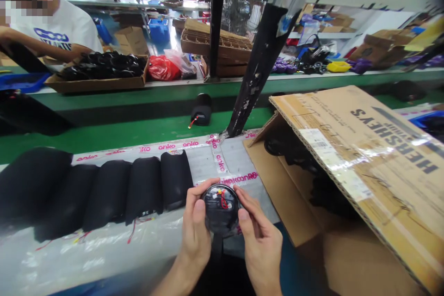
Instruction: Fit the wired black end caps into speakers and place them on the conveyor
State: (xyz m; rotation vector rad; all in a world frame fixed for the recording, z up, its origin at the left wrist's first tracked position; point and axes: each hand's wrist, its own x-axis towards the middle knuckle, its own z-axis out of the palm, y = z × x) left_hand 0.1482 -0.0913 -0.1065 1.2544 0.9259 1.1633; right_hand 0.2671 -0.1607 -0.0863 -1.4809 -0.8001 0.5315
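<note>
Both my hands hold a round black casing (pixel 221 210) up at its rim, just above the table. Red wires and small white connectors show on its open face. My left hand (pixel 196 229) grips its left edge, and my right hand (pixel 260 245) grips its right edge. To the left, a row of several curved black casings (pixel 144 189) lies on a table covered in clear plastic film (pixel 45 263). Pink-printed "anko" tape (pixel 222 159) runs along the film behind them.
A cardboard box (pixel 284 194) with a raised, printed flap (pixel 364 157) stands to my right. A black post (pixel 256 74) rises behind it. Beyond a green belt (pixel 104 134), a co-worker (pixel 52 27) stands by a cardboard tray (pixel 97 84) of black parts.
</note>
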